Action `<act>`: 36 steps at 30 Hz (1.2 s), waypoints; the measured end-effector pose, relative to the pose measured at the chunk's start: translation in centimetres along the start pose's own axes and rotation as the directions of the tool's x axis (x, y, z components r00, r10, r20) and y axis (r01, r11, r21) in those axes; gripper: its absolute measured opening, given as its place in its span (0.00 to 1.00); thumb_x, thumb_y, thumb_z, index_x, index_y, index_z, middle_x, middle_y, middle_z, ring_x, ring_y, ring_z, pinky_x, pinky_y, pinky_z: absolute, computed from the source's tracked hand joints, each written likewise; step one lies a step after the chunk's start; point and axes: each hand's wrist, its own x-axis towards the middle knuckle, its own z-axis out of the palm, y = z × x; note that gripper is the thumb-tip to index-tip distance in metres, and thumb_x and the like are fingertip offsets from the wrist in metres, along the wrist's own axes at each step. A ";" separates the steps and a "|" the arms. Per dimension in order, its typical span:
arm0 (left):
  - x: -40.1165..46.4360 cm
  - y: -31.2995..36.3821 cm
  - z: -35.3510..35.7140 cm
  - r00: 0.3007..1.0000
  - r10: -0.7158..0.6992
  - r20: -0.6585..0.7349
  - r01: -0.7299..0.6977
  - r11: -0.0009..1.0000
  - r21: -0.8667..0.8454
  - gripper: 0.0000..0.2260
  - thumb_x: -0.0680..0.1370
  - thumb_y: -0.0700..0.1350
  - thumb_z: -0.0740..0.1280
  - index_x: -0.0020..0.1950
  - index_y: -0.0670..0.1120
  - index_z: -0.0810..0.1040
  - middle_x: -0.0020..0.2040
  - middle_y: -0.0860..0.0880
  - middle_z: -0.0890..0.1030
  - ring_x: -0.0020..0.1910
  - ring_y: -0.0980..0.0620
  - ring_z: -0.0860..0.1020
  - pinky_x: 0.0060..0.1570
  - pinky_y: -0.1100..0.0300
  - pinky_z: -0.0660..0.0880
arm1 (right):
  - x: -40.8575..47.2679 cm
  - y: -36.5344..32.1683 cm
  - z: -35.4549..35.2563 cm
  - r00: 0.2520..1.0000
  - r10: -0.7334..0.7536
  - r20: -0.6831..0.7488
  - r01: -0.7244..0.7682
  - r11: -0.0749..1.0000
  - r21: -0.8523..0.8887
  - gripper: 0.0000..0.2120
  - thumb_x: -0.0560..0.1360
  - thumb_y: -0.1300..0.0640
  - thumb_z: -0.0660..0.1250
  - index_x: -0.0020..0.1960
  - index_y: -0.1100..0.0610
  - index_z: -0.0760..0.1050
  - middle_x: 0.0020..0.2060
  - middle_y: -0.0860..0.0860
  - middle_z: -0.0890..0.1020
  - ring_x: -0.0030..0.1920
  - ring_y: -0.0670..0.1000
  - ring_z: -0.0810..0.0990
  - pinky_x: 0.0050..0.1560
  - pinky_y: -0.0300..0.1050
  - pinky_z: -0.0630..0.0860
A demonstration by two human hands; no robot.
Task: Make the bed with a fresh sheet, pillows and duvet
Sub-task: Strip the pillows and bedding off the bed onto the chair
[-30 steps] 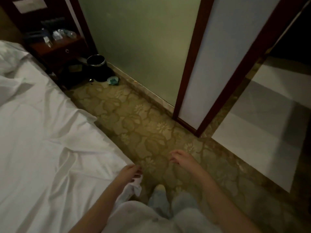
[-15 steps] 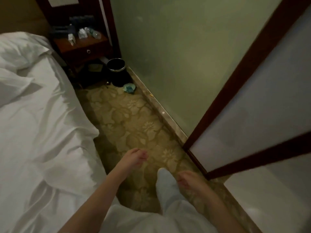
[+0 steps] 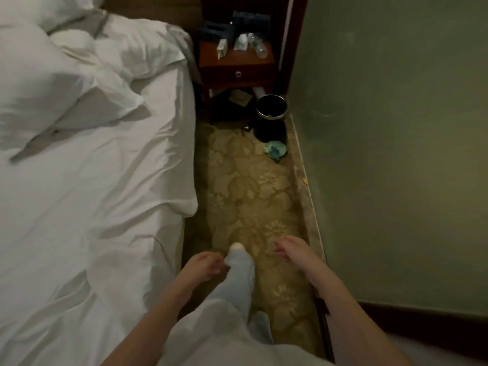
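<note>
The bed fills the left of the view, covered by a wrinkled white sheet (image 3: 87,207) whose edge hangs over the mattress side. White pillows (image 3: 39,72) lie heaped at the head end, top left. My left hand (image 3: 204,266) hangs over the carpet just right of the bed edge, fingers loosely curled, holding nothing. My right hand (image 3: 293,250) hangs near the wall side, fingers also loosely curled and empty. My leg in light trousers steps forward between the two hands.
A narrow aisle of patterned carpet (image 3: 253,196) runs between bed and green wall (image 3: 396,154). At its far end stand a dark wooden nightstand (image 3: 237,67) with small items, a black bin (image 3: 270,114) and a crumpled teal scrap (image 3: 276,150).
My left hand has let go of the sheet edge. I have turned and stepped into the aisle toward the nightstand; both hands now hang free over the carpet.
</note>
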 end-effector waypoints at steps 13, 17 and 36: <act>17.1 17.5 -6.3 0.992 -0.063 -0.113 0.039 0.979 -0.201 0.12 0.83 0.43 0.56 0.58 0.40 0.76 0.47 0.48 0.80 0.43 0.55 0.78 0.36 0.64 0.71 | 18.2 -23.0 -1.4 0.985 -0.065 0.161 0.100 0.971 -0.217 0.12 0.82 0.55 0.58 0.60 0.60 0.74 0.48 0.53 0.79 0.46 0.46 0.77 0.46 0.35 0.72; 20.8 23.6 -7.8 0.993 -0.044 -0.113 0.016 0.971 -0.238 0.10 0.83 0.44 0.57 0.57 0.42 0.76 0.47 0.48 0.81 0.43 0.56 0.78 0.35 0.65 0.71 | 22.4 -26.7 -2.5 0.988 -0.014 0.153 0.046 0.976 -0.212 0.11 0.82 0.58 0.58 0.58 0.61 0.75 0.43 0.52 0.80 0.43 0.47 0.78 0.45 0.36 0.72; 38.5 46.6 -17.3 0.925 -0.141 -0.352 -0.112 0.786 -0.608 0.11 0.83 0.44 0.56 0.47 0.47 0.77 0.47 0.48 0.81 0.46 0.51 0.78 0.52 0.57 0.72 | 48.3 -56.3 0.3 0.910 0.035 0.412 0.245 0.759 -0.604 0.13 0.81 0.56 0.59 0.61 0.61 0.74 0.46 0.51 0.78 0.43 0.46 0.77 0.46 0.37 0.73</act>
